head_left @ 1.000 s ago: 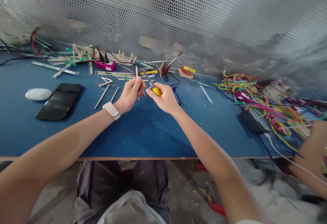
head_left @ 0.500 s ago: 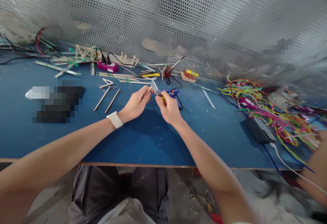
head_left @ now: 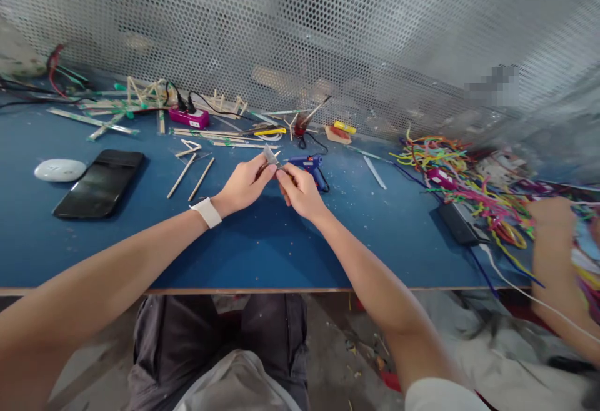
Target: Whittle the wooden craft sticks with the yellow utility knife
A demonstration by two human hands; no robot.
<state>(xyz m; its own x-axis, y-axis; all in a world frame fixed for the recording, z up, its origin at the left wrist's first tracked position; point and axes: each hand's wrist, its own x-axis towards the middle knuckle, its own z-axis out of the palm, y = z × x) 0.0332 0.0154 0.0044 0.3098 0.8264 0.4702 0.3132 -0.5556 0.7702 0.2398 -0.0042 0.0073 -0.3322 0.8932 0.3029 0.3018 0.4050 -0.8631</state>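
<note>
My left hand [head_left: 246,184] is closed on a thin wooden stick [head_left: 277,153], whose pale tip shows past the fingers. My right hand [head_left: 300,191] is wrapped round the handle of a cutter with a wide metal blade [head_left: 270,155]. The blade lies against or very close to the stick, over the fingertips of my left hand. Just behind my right hand is a blue glue gun [head_left: 309,162]. Two loose sticks [head_left: 201,179] lie to the left of my hands, near a small joined stick piece [head_left: 188,148].
A phone [head_left: 100,184] and white mouse [head_left: 60,170] lie at left. Stick frames [head_left: 145,95], a purple power strip [head_left: 189,117] and a yellow cutter [head_left: 270,131] line the back. At right are tangled colourful strands [head_left: 504,208], a black box [head_left: 462,223] and another person's arm [head_left: 553,255].
The blade has swung left and lower, across the stick by my left hand. The view has shifted slightly. The other person's arm at right has come further into view, over the strands.
</note>
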